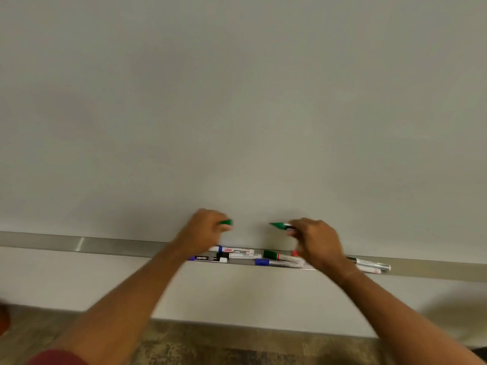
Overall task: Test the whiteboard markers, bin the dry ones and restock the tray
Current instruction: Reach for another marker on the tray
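Note:
My left hand [204,229] is closed around a green marker cap [227,222], whose end sticks out to the right. My right hand [315,239] grips an uncapped green marker [279,225], tip pointing left toward the cap. A gap separates cap and tip. Both hands hover just above the metal tray [245,262] under the blank whiteboard [237,101]. Several markers lie in the tray: a blue-capped one [232,250], a dark "camlin" one [208,258], a green-capped one [276,256], another blue one [279,263] and grey ones [371,264] at the right.
A metal rail [79,243] runs along the board's lower edge. Below it is a pale wall [237,293], then speckled carpet [210,346]. A reddish object [3,318] shows at the left edge.

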